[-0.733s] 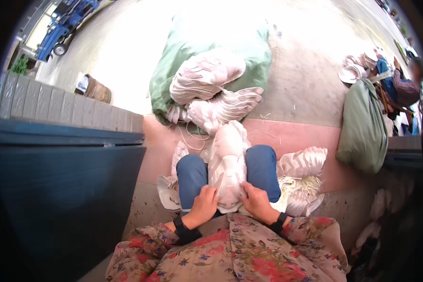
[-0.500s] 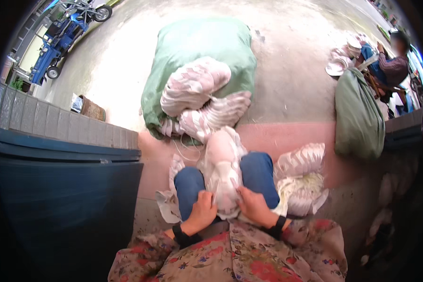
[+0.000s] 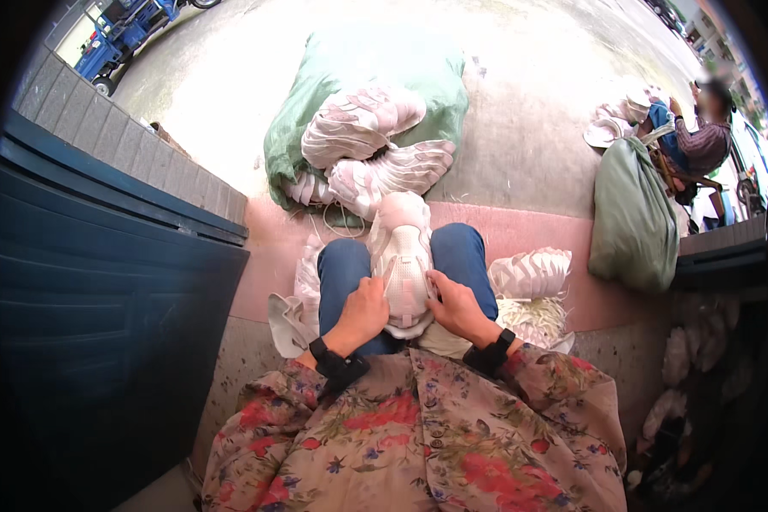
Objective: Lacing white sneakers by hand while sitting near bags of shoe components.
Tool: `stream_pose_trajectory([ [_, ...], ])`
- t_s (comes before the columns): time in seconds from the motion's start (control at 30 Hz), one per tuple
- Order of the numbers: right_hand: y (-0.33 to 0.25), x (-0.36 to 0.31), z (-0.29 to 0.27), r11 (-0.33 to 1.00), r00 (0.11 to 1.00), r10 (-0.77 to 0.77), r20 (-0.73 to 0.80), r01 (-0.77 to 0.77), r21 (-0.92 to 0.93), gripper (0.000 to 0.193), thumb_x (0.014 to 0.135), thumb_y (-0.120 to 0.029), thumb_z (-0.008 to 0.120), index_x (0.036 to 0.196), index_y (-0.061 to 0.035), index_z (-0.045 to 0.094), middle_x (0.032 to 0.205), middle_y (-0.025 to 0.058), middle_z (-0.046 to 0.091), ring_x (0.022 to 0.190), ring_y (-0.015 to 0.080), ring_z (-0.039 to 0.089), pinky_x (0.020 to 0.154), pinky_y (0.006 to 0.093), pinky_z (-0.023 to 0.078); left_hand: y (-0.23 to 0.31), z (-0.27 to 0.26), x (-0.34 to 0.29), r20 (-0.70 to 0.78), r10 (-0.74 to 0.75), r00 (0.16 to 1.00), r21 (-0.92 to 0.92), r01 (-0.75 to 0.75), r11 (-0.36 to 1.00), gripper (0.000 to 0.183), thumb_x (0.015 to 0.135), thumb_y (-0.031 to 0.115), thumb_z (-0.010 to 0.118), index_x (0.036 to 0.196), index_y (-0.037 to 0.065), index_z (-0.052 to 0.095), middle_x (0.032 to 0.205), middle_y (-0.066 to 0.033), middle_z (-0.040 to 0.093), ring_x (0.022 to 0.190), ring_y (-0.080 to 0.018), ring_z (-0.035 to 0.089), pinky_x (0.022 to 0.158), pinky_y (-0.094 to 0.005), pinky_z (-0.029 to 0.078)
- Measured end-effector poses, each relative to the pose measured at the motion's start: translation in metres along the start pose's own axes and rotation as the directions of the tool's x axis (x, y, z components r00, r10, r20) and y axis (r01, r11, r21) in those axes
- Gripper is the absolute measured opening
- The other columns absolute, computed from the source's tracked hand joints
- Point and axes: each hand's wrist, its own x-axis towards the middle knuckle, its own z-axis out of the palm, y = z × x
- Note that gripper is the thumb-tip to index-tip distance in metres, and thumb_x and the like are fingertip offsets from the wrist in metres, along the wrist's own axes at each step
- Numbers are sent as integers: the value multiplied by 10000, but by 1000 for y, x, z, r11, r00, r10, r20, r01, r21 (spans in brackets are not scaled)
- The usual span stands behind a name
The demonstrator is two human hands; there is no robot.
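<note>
A white and pale pink shoe upper (image 3: 406, 277) rests in my lap between my knees, its rounded end toward me. My left hand (image 3: 364, 307) is closed on its left edge, the fingertips partly hidden against the fabric. On the opposite edge my right hand (image 3: 459, 305) pinches the material between thumb and fingers. Just past my knees, nested stacks of similar uppers (image 3: 392, 175) lean on a large green sack (image 3: 286, 128). Beside my right leg lies another stack of uppers (image 3: 531, 273), with pale strips near it.
A loose pale piece (image 3: 292, 324) lies by my left leg. The dark blue door panel (image 3: 111, 324) stands close on the left. At right are a full green sack (image 3: 636, 213) and a seated person (image 3: 704, 141) beside more uppers. A blue three-wheeler (image 3: 119, 43) is parked far left.
The view has tilted, so the sacks and my lap sit higher in the picture. Both hands stay on the upper's edges, and it now lies flatter and shows more sharply.
</note>
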Motion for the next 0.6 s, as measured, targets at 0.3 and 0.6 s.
stream_pose_trajectory([
  [0.3,3,-6,4,999,998,-39,-55,38,-13,460,780,-97,633,1203,-22,469,983,227,621,906,388,605,757,434,486,2,4,0,-11,-19,1000,13,19,1000,218,798,87,549,973,-3,456,929,-238,518,875,-441,524,753,-497,434],
  [0.6,17,-44,-56,986,996,-48,-76,59,156,187,801,-29,625,984,7,626,944,173,624,881,338,598,756,362,483,22,-24,-35,-50,179,983,-67,-182,981,202,832,76,574,1009,-21,577,973,-193,595,883,-368,590,724,-404,473],
])
